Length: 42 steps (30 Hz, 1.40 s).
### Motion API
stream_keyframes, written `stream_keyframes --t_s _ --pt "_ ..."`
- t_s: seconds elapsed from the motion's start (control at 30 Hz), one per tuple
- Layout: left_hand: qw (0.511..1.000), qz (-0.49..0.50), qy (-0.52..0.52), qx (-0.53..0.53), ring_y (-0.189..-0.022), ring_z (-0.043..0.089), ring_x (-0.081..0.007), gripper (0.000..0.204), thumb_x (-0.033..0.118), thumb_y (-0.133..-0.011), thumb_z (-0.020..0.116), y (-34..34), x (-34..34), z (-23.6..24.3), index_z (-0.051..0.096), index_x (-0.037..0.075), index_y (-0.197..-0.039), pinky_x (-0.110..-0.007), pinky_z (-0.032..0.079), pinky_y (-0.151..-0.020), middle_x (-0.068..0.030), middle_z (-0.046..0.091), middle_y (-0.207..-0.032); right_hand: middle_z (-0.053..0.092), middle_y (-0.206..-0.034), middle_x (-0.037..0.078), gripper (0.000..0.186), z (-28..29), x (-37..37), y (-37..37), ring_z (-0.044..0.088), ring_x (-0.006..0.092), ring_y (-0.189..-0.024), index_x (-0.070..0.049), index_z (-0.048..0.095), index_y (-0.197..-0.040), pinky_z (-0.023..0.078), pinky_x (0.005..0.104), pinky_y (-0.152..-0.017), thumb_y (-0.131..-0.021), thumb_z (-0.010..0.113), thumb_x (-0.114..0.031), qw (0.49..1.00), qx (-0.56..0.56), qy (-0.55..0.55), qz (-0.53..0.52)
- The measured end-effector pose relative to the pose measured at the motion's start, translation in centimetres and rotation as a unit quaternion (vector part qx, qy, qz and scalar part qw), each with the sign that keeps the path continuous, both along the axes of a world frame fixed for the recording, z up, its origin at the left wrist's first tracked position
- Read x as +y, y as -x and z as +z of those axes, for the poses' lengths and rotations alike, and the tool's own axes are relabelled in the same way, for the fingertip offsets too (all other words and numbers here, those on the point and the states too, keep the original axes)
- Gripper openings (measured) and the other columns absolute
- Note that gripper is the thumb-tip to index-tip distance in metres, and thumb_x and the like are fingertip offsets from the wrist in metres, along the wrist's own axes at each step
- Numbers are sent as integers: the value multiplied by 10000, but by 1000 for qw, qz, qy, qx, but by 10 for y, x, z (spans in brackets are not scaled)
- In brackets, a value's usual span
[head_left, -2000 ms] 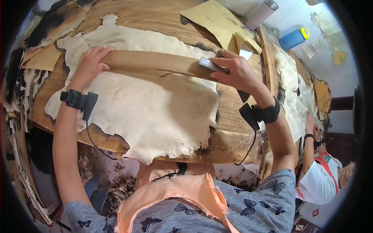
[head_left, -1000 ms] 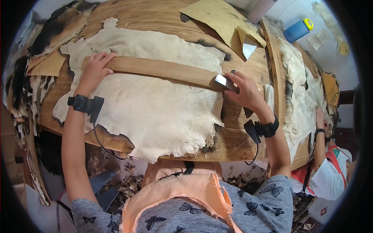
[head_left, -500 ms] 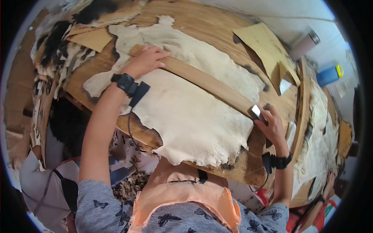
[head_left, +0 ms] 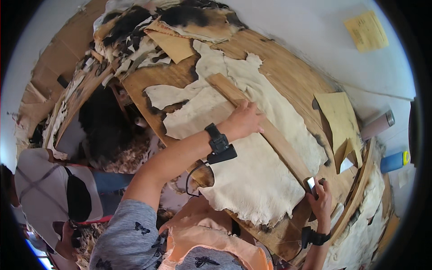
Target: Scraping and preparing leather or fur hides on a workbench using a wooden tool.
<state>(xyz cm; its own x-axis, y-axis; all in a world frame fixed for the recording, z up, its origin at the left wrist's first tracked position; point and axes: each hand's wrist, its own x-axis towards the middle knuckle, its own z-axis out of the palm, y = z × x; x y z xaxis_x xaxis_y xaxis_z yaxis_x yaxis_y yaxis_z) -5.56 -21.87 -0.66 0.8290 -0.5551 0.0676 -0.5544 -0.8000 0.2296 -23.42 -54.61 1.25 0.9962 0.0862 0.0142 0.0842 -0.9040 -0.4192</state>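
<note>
A pale hide [head_left: 252,180] with ragged, partly dark-haired edges lies spread on a wooden table. Across it, slanting from far left to near right, runs a long flat wooden strip [head_left: 284,145]. My left hand [head_left: 245,120] grips the strip around its middle, fingers bent over its far edge. At the strip's near right end, my right hand [head_left: 321,201] is closed on a small dark tool with a shiny flat face [head_left: 311,183]; its working edge cannot be made out. Both wrists wear black straps with small devices and cables.
Folded tan paper [head_left: 338,118] lies at the table's right, beside a pink bottle [head_left: 378,125] and a blue bottle with yellow cap [head_left: 392,162]. More hides [head_left: 360,234] are at the right, and hide scraps [head_left: 130,33] pile far left. Another person [head_left: 49,189] sits at left.
My left hand has slid along the wooden strip from its far end toward its middle. My right hand stays at the near end with the tool. The whole view has turned.
</note>
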Motion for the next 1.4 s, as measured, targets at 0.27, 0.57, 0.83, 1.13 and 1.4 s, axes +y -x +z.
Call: stream_keyframes --t_s 0.27,0.57,0.83,1.13,1.4 --pt "1000 11 -4 0 -1021 400 -416 445 346 -735 651 3 -1 10 534 168 -1125 -441 427 -859 -189 425 -1130 512 -1011 182 561 2 0 -1 551 357 -858 -34 550 -1142 467 391 -729 -602 702 -37 1000 6 9 14" --pt "999 30 13 7 -1020 378 -444 422 261 -694 700 0 -6 4 555 172 -1080 -463 455 -818 -166 427 -1123 510 -1010 184 584 0 -3 0 558 357 -845 -52 540 -1160 465 395 -701 -601 709 -50 1000 19 17 3" --pt "999 27 -24 2 -974 390 -425 415 251 -678 716 -5 -10 7 572 162 -1057 -460 422 -826 -164 442 -1100 524 -995 171 540 7 3 2 548 358 -869 -59 548 -1139 463 384 -733 -620 698 -64 1000 -15 -6 15" --pt "1000 20 -14 1 -992 377 -382 426 241 -691 701 -1 -11 9 567 183 -1091 -432 376 -871 -155 453 -1099 576 -828 113 140 15 -16 14 553 246 -564 -30 588 -814 426 318 -497 -692 642 -75 990 -138 -12 -24" --pt "1000 19 -14 -7 -1008 401 -374 410 236 -709 690 4 -12 12 562 192 -1096 -424 380 -875 -147 462 -1109 568 -901 64 268 60 -48 -7 568 139 -781 -49 528 -1009 460 240 -593 -880 471 -277 602 -98 -789 -66"
